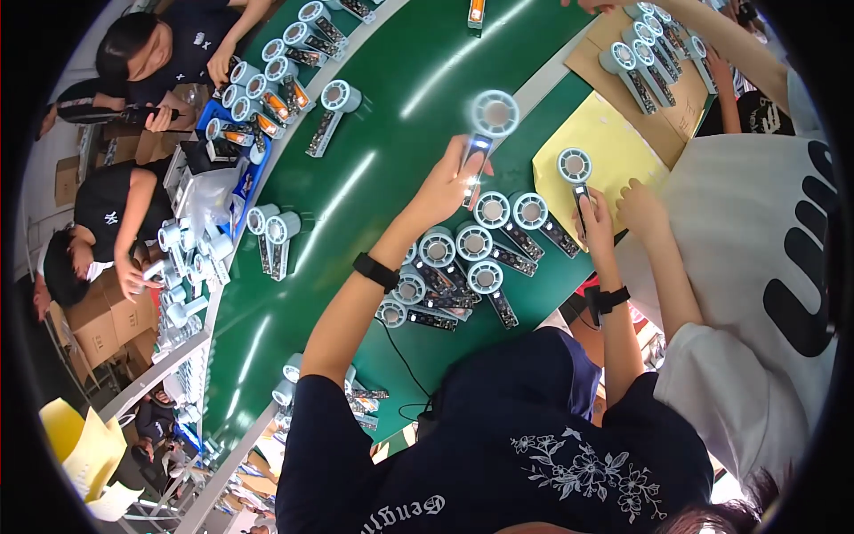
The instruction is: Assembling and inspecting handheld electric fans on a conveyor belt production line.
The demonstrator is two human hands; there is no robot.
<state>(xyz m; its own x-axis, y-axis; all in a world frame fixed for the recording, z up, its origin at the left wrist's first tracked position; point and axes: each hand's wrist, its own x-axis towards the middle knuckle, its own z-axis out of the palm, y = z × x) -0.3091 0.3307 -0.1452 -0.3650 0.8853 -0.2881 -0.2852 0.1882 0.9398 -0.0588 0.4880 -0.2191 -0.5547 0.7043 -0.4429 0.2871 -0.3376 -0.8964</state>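
Note:
Raised over the green bench, my left hand (pixel 442 182) is closed around the handle of a light-blue handheld fan (pixel 495 114). Bright white lights show on that handle, and the fan's round head is slightly blurred. Farther right, my right hand (pixel 596 218) grips a second handheld fan (pixel 575 165), its round head pointing up over a yellow sheet (pixel 569 125). Between and below my hands lies a cluster of similar fans (pixel 474 242), their handles uncovered so that dark circuit boards show. Each of my wrists has a black band.
A green conveyor belt (pixel 356 191) curves past on the left, carrying a few fans. At right, a co-worker's hand (pixel 640 206) is close to my right hand. Cardboard (pixel 614 98) with more fans lies beyond. Several people work across the belt. A black cable (pixel 402 360) hangs near my body.

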